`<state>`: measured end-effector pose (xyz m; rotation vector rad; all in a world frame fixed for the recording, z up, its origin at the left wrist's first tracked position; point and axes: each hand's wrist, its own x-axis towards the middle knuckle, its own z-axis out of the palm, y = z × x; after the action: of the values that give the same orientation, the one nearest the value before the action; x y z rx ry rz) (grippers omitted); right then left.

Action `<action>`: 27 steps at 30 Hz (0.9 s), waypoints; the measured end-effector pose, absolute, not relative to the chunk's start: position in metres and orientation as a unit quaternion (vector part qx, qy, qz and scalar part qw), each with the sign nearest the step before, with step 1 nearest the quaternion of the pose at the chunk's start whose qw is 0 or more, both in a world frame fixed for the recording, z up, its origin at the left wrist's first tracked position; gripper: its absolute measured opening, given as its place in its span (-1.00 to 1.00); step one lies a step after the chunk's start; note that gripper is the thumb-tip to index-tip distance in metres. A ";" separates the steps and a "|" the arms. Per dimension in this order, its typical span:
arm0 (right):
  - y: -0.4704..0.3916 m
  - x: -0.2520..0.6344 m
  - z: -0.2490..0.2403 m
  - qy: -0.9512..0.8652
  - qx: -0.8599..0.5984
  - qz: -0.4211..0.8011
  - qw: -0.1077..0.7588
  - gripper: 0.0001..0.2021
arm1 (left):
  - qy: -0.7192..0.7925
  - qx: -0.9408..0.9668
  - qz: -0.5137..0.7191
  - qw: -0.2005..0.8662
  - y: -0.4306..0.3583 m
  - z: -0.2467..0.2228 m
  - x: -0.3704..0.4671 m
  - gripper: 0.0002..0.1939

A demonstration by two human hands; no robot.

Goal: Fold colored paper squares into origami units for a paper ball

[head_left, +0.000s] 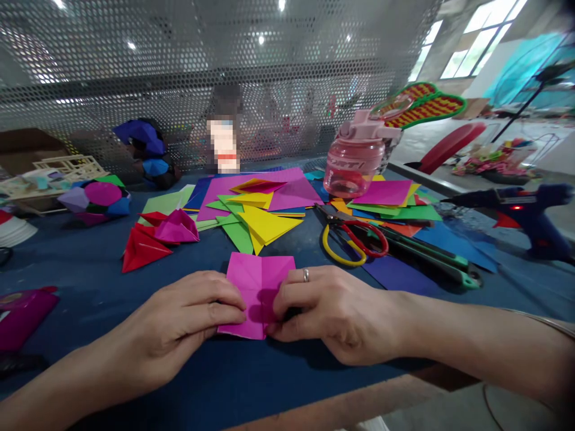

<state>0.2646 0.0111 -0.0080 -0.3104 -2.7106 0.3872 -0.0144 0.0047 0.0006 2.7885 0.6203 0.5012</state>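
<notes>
A creased magenta sheet of paper (249,280) lies on the blue table between my two hands. My left hand (193,317) is closed on its left edge, fingers over the top and thumb tucked from sight. On the right side, my right hand (318,311), with a ring on one finger, pinches the lower right part of the sheet. Vertical and horizontal fold lines cross the paper. Just beyond it are folded yellow (267,226) and green paper pieces (238,233). Red (146,245) and magenta folded pieces (177,226) sit to the left.
Red-and-yellow-handled scissors (348,254) and a green-black cutter (426,254) lie at right. A pink bottle (353,164) stands behind them, near stacked colored paper (386,191). A glue gun (521,206) with a lit red light is far right. A perforated metal screen (287,78) rises behind.
</notes>
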 end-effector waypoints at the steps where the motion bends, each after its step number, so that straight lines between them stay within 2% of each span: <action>1: 0.011 0.265 -0.008 -0.967 -0.108 0.134 0.189 -0.55 | 0.213 0.950 0.181 0.138 0.005 0.000 -0.013 -0.60; 9: 0.012 0.265 -0.006 -0.974 -0.107 0.116 0.165 -0.55 | 0.317 0.896 0.225 0.213 0.004 0.000 0.013 -0.85; 15: 0.010 0.266 -0.004 -0.971 -0.119 0.132 0.160 -0.54 | 0.412 0.839 0.197 0.295 0.005 0.003 0.030 -0.81; 27: 0.010 0.266 -0.004 -0.970 -0.114 0.134 0.169 -0.58 | 0.484 0.838 0.166 0.187 -0.004 -0.004 0.044 -0.83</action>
<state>0.2660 0.0099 -0.0044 -0.3227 -2.7561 0.3808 0.0441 -0.0043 -0.0044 2.3591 1.3635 0.4672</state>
